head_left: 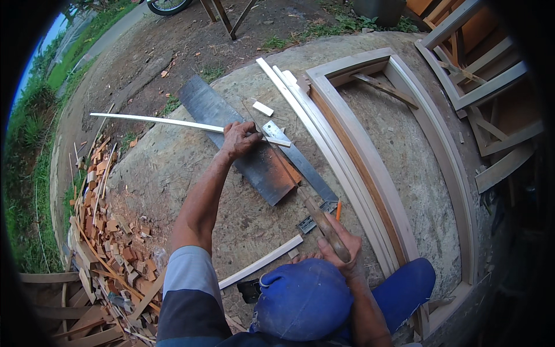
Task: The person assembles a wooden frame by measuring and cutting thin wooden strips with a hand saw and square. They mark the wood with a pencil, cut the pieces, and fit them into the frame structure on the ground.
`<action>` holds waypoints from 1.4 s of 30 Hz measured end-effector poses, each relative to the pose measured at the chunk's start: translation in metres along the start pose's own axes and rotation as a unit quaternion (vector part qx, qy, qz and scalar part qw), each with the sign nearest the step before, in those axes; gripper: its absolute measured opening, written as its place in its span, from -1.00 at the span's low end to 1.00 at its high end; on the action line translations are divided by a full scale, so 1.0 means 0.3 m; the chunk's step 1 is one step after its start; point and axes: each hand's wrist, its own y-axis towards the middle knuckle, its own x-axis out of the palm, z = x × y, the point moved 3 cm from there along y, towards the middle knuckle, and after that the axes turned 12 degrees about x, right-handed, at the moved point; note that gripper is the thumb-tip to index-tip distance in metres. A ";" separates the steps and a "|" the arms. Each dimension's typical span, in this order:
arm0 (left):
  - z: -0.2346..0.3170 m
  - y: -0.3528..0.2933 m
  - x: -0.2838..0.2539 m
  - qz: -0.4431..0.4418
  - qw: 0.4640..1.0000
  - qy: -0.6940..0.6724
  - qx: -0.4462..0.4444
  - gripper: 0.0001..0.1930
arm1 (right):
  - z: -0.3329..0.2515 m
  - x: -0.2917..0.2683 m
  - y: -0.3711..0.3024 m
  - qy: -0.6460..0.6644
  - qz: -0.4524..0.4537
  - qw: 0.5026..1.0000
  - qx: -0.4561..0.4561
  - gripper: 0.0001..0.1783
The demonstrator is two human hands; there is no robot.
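My left hand (240, 139) is closed around a long thin white strip of wood (167, 120). It holds the strip across a dark grey board (248, 162), near the strip's right end. My right hand (341, 243) grips the wooden handle of a handsaw (325, 224). The saw's thin blade shows almost edge-on, running up and left past the strip's end beside my left fingers. Whether its teeth touch the strip, I cannot tell. A metal square (306, 172) lies just right of the board. An orange pencil (339, 209) is beside my right hand.
Long white strips (315, 121) lie along a large wooden frame (370, 156) on the right. A short white offcut (263, 109) sits beyond the board, and another strip (263, 261) lies nearer me. Scrap wood (124, 248) is heaped at left. More frames (491, 87) stand far right.
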 end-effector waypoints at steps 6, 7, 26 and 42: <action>-0.012 -0.010 0.009 0.011 1.000 0.007 0.007 -0.74 | 0.024 -0.010 -0.050 -0.005 0.043 0.995 -0.093 -0.39; -0.015 -0.011 0.011 0.003 1.000 0.006 0.008 -0.74 | 0.034 -0.034 -0.102 -0.027 0.051 0.993 -0.099 -0.39; -0.009 -0.013 0.008 0.009 1.000 0.011 0.000 -0.73 | 0.019 -0.055 -0.102 -0.004 0.047 0.995 -0.088 -0.34; -0.013 -0.011 0.008 0.007 1.000 0.006 0.008 -0.74 | 0.048 -0.046 -0.130 -0.019 0.028 0.998 -0.062 -0.37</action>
